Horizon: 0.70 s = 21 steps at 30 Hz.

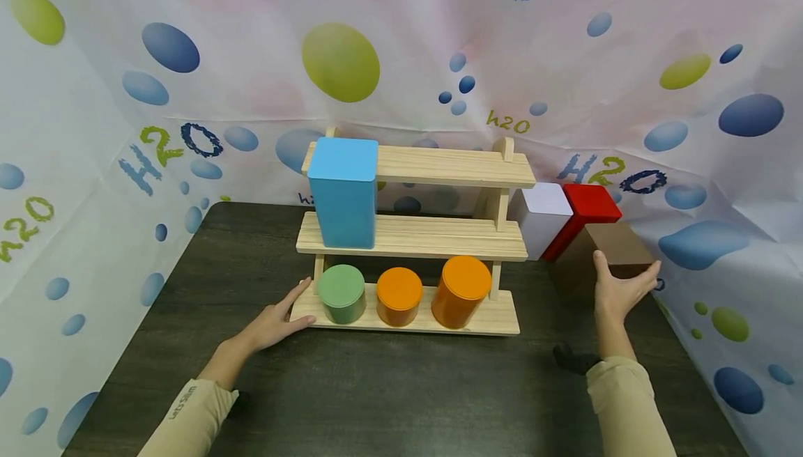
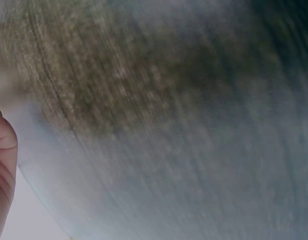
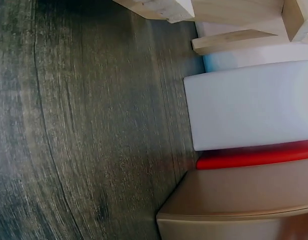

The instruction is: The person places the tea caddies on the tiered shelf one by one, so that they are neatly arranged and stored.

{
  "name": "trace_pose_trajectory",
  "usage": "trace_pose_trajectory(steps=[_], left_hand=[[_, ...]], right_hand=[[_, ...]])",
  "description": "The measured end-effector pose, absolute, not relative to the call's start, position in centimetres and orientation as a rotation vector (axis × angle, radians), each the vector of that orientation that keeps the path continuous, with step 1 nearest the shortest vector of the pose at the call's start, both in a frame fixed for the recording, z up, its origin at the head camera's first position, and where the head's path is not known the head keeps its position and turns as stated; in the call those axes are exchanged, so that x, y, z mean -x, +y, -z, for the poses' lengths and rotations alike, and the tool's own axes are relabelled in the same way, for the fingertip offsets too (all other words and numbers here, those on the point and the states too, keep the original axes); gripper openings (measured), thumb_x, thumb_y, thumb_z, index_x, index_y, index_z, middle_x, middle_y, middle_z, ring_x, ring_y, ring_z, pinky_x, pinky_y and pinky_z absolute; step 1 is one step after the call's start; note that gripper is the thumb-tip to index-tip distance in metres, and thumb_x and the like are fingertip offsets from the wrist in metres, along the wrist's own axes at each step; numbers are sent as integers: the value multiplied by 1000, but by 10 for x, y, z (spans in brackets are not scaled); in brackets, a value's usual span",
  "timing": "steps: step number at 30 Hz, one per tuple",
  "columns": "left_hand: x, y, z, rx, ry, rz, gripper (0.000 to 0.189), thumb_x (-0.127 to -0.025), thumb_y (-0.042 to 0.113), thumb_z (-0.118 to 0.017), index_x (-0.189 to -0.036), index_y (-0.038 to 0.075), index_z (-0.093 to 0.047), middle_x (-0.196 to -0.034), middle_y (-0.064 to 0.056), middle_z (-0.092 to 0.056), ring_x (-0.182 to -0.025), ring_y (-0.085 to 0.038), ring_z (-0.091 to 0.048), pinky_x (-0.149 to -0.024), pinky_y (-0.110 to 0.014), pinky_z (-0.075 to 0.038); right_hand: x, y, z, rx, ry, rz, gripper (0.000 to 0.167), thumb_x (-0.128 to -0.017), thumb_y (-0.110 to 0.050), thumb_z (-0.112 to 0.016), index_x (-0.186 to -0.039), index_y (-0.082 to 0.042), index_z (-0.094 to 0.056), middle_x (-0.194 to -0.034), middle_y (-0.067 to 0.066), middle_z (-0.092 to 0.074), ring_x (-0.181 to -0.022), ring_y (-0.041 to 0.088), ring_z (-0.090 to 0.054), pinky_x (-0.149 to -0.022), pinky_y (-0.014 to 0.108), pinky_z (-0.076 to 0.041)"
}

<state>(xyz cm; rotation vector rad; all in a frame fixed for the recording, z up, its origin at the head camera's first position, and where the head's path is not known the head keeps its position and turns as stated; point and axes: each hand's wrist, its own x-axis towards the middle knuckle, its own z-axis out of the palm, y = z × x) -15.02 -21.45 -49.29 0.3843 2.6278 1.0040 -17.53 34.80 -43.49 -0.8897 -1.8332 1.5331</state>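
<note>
A three-tier wooden shelf stands on the dark table. My left hand is at the left end of its bottom tier, thumb and fingers spread around the corner. Beside it on that tier is a green round canister, followed by a short orange canister and a taller orange canister. A tall blue box stands on the middle tier. Over at the right, my right hand spreads its thumb and fingers at the near side of a brown box, overlapping it in the head view.
A white box and a red box stand behind the brown one, right of the shelf. Patterned sheeting rises around the dark wood-grain table. In the left wrist view, mostly blurred tabletop shows.
</note>
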Motion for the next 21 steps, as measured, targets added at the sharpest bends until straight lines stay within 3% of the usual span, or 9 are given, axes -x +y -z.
trace_pose_trajectory(steps=[6,9,13,21], left_hand=[[151,-215,492,-391,2622,-992,79,-88,42,-57,-148,15,-12,-148,-23,-19,-87,-28,-59,-72,-45,-43],[151,-215,493,-388,2623,-988,79,-88,42,-57,-148,15,-12,-148,-24,-19,-93,-33,-59,-74,-48,-44],[151,-215,493,-384,2621,-995,79,-89,42,-56,-148,15,-12,-148,-22,-19,-93,-34,-60,-75,-48,-44],[150,-215,493,-386,2619,-1000,79,-89,43,-56,-148,15,-12,-149,-23,-17,-101,-42,-56,-79,-52,-43]], right_hand=[[170,344,431,853,-1786,-1508,96,-76,-36,-71,-147,-26,-8,-153,-2,1,-138,10,7,-109,28,2],[168,340,424,807,-1747,-1447,92,-75,-33,-73,-146,-25,-15,-148,1,-15,-137,12,-11,-109,25,-7],[164,334,412,760,-1693,-1395,88,-74,-28,-75,-144,-23,-21,-135,0,-30,-123,12,-31,-104,23,-22],[154,325,383,697,-1631,-1468,87,-76,-23,-74,-144,-23,-21,-132,-2,-32,-117,8,-32,-97,25,-33]])
